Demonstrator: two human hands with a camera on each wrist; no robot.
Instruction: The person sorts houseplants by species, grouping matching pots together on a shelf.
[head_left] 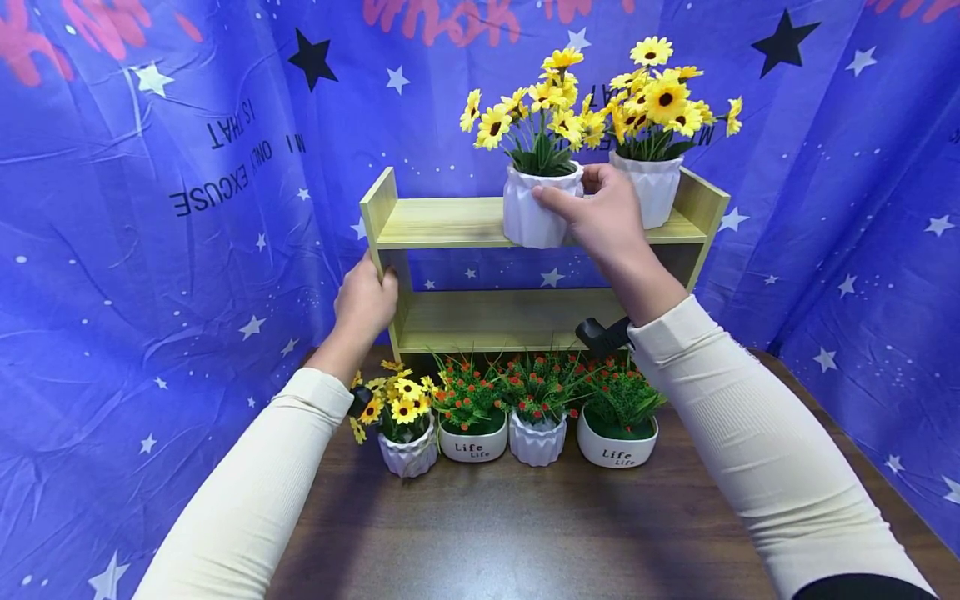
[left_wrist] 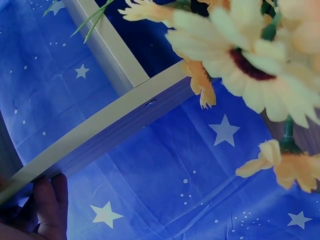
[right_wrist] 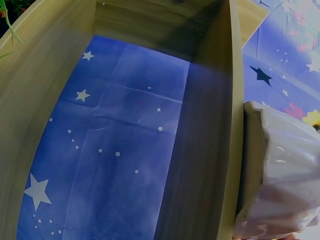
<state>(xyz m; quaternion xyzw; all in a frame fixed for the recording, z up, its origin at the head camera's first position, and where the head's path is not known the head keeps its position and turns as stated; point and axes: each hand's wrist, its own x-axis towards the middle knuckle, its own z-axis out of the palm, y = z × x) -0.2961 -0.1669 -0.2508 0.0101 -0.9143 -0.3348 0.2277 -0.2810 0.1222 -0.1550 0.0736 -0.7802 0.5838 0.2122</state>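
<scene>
Placing the flowerpot (head_left: 531,218), it seems: right hand (head_left: 606,218) pinches it, left hand (head_left: 365,300) grips the shelf (head_left: 450,221), level seating needed!

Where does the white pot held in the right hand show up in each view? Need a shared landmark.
Head: white pot right of centre, upper half, in the right hand, overlapping the shelf's top front edge.
Left wrist: not in it.
Right wrist: white pot at the right edge, cut off by the frame.
Landmark: wooden shelf, in all three; it runs diagonally from lower left in left wrist.
</scene>
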